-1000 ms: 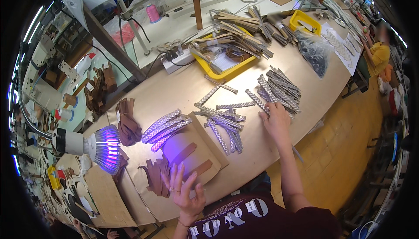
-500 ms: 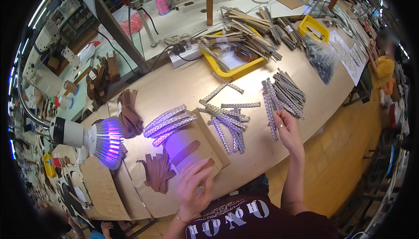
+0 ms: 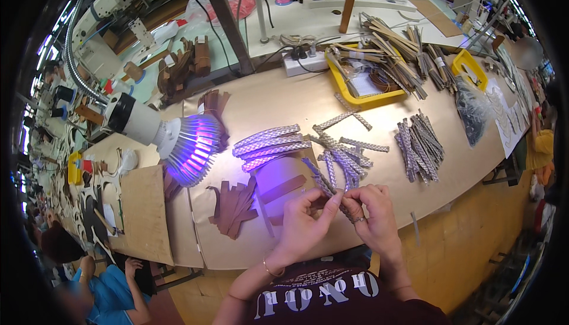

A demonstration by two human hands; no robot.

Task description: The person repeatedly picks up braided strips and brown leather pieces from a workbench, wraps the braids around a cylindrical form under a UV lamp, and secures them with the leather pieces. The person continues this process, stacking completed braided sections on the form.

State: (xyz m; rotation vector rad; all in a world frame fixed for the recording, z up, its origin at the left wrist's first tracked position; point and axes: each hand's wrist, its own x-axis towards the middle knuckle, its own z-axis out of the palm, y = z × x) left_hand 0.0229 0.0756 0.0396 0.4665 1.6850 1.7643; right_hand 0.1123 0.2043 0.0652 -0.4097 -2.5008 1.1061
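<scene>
- Braided strip (image 3: 318,177), grey with a silvery sheen, slants between two sets of fingers above the near side of the desk (image 3: 255,102), one end reaching away to their upper left; whether it is a single piece or two laid together, I cannot tell from my remote seat.
- My left fingers (image 3: 304,203) are drawn in, thumb and forefinger pinching the strip partway along; my right fingers (image 3: 367,198), just beside them, look closed on its nearer end, though they cover much of it.
- Light work, I judge: the strip should weigh little and bend readily across its flat face, yet keep its line when held by one end. Its woven surface ought to give grip, though the sheen hints at some slickness.
- Ends look the weak spot, liable to fray if plucked; I would favour a flat pinch a little way in, thumb on one face, forefinger on the other.
- Beyond the fingers lies a loose pile (image 3: 348,160) of similar strips, crossing one another; farther to their right, a tighter cluster (image 3: 419,147); to their upper left, a pale bundle (image 3: 269,142) near a glowing purple lamp (image 3: 189,147).
- Brown flat strips (image 3: 234,207) fan out left of the left fingers, well apart.
</scene>
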